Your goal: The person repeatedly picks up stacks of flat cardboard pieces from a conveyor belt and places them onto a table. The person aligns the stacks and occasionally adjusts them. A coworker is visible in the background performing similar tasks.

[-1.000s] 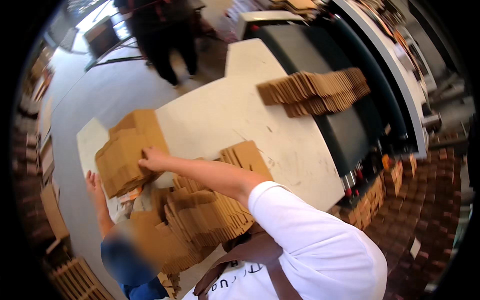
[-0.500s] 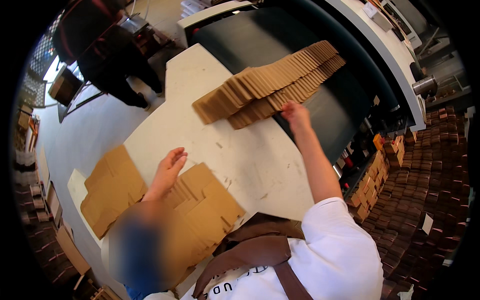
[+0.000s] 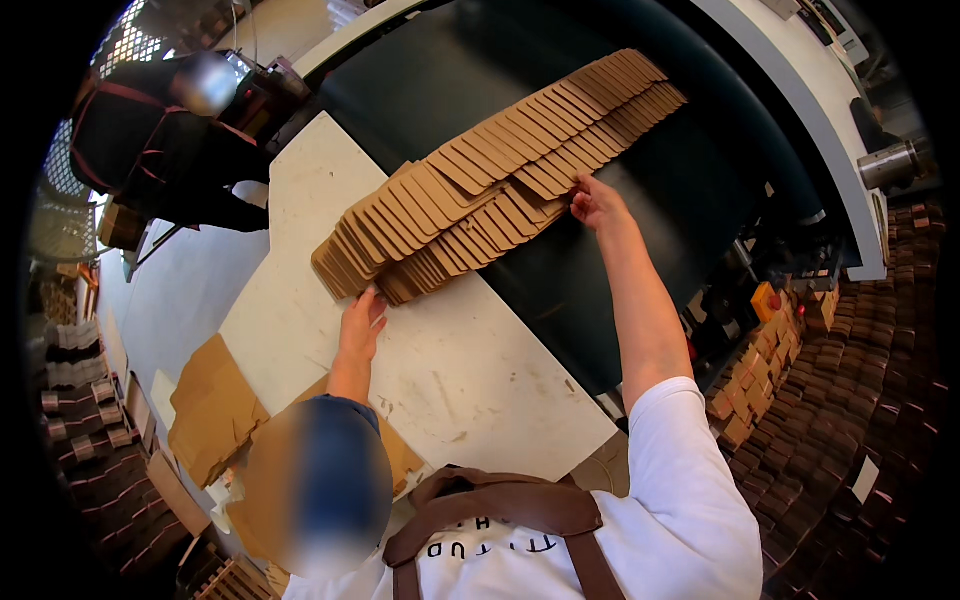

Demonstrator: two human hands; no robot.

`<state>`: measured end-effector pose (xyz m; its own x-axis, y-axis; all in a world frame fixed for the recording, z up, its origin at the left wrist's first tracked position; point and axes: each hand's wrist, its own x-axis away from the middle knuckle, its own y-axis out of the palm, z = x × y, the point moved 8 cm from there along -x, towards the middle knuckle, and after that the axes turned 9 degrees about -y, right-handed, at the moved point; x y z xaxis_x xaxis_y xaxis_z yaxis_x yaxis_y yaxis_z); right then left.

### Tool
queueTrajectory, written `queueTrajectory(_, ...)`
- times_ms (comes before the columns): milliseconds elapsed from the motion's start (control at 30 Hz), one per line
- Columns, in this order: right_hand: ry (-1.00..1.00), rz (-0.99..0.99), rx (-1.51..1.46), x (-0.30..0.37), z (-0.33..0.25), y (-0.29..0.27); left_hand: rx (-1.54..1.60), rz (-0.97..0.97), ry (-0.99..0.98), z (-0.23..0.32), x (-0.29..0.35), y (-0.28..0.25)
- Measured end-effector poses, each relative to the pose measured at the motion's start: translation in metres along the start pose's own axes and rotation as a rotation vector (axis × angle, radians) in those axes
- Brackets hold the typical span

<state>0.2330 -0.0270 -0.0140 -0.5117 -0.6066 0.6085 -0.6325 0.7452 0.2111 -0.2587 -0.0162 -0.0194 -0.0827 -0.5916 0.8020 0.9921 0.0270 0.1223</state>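
Note:
A long row of overlapping brown cardboard pieces (image 3: 480,165) lies in two fanned strips. It reaches from the dark green belt (image 3: 440,70) onto the white tabletop (image 3: 450,400). At the row's near left end is my left hand (image 3: 360,335), its fingertips against the lower edge and its fingers apart. My right hand (image 3: 600,205) is farther along, over the belt beside the row's right edge. Its fingers are loosely bent and apart, with the tips touching the cardboard edge. Whether either hand bears any weight cannot be seen.
Flat cardboard sheets (image 3: 215,410) lie at the table's left, partly behind my blurred left forearm. Another person (image 3: 150,140) stands at the far left. A pale machine frame (image 3: 800,120) borders the belt. Many stacked brown cardboard bundles (image 3: 830,390) cover the floor at right.
The view has shifted toward the belt. More of the cardboard row lies over the tabletop. My left hand has moved forward from above the flat sheets to the row's near end; my right stays by its edge.

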Motion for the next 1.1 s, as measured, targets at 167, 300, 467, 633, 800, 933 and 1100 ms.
queueTrajectory(167,-0.102,-0.144,-0.209,0.01,-0.012,0.023,0.061,0.044,-0.065,-0.005,-0.012,-0.002)
queueTrajectory(300,-0.181,-0.218,-0.417,-0.007,-0.03,0.022,0.19,-0.067,-0.077,-0.02,-0.037,-0.001)
queueTrajectory(467,-0.272,-0.304,-0.76,-0.073,-0.108,0.0,0.336,-0.19,0.096,0.009,-0.013,0.043)
queueTrajectory(633,-0.418,-0.197,-0.814,-0.081,-0.151,-0.009,0.034,-0.18,0.23,0.043,-0.003,0.065)
queueTrajectory(800,-0.482,-0.418,0.283,-0.056,-0.067,0.02,-0.368,-0.317,0.351,0.123,0.067,0.203)
queueTrajectory(933,-0.795,-0.701,0.386,-0.022,-0.052,0.057,-0.678,-0.502,0.568,0.115,0.034,0.271)
queueTrajectory(1100,-0.73,-0.729,0.181,0.023,-0.04,0.075,-0.898,-0.331,0.905,0.116,0.02,0.284)
